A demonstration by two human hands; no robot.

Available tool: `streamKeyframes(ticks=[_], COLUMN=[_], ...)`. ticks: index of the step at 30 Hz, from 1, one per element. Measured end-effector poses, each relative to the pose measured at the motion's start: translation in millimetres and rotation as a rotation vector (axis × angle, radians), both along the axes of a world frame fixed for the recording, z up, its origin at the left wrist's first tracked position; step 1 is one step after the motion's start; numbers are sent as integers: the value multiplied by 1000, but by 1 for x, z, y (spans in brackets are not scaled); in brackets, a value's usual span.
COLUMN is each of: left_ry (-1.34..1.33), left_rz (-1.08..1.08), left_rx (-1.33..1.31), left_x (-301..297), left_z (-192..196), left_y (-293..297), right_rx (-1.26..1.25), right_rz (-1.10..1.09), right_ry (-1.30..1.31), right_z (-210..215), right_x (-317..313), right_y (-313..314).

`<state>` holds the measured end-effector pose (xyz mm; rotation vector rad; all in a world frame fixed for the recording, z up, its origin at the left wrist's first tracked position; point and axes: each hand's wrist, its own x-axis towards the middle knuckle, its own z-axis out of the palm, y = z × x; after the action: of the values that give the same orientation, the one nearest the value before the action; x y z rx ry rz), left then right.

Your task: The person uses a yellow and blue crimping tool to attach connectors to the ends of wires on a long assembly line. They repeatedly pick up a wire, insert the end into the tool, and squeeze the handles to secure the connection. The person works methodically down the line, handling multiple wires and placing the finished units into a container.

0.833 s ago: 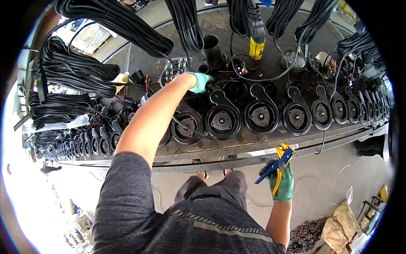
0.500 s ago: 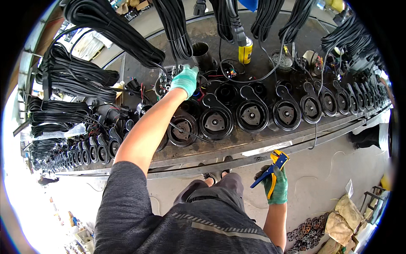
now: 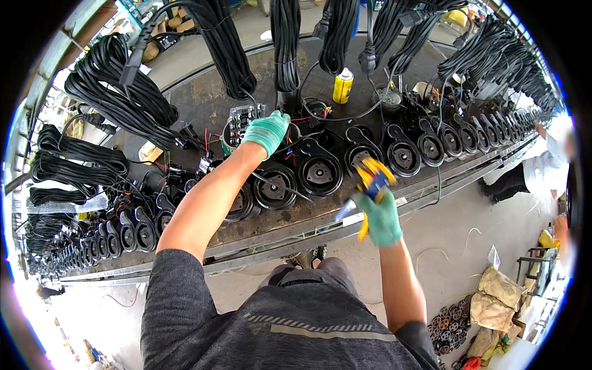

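My left hand [image 3: 266, 134], in a green glove, reaches over the bench with its fingertips together, among thin dark wires. What they pinch, if anything, I cannot make out. Just left of it lies a clear case of small parts [image 3: 240, 122], partly covered by the hand. Blurred by motion, my right hand [image 3: 382, 221] grips a yellow and blue wire stripper [image 3: 375, 179] above the bench's front edge. Black round housings with curved arms, such as this housing [image 3: 320, 173], stand in a long row below and beside both hands.
Bundles of black cable [image 3: 222, 52] hang down along the far side. A yellow spray can [image 3: 343, 86] stands behind the row, near a jar [image 3: 388, 97]. Another person [image 3: 542, 169] is at the right. Sacks [image 3: 493, 302] and round parts lie on the floor.
My right hand has lifted the wire stripper up and forward, from in front of the bench to over its edge. My left hand stays near the case. The view has shifted slightly.
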<state>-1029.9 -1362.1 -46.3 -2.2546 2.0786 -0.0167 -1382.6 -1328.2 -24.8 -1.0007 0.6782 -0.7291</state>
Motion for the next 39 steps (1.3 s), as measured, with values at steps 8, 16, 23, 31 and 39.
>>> streamKeyframes(ticks=[8,16,23,31,39], left_ry=[119,145,424,741,863], left_rz=[-4,244,409,360,372], left_rx=[-88,-145,-208,-359,-558], left_x=[26,40,48,24,-9], left_z=[23,30,44,65,0], left_y=[1,0,7,92,156], right_rx=[-120,-616,-682,-192,-525], right_rz=[515,642,586,-76,34], right_ry=[619,780,784,289,423], right_z=[6,-1,22,2,-9], right_x=[170,160,112,89,104], right_y=[-124,-117,-98,-43,23])
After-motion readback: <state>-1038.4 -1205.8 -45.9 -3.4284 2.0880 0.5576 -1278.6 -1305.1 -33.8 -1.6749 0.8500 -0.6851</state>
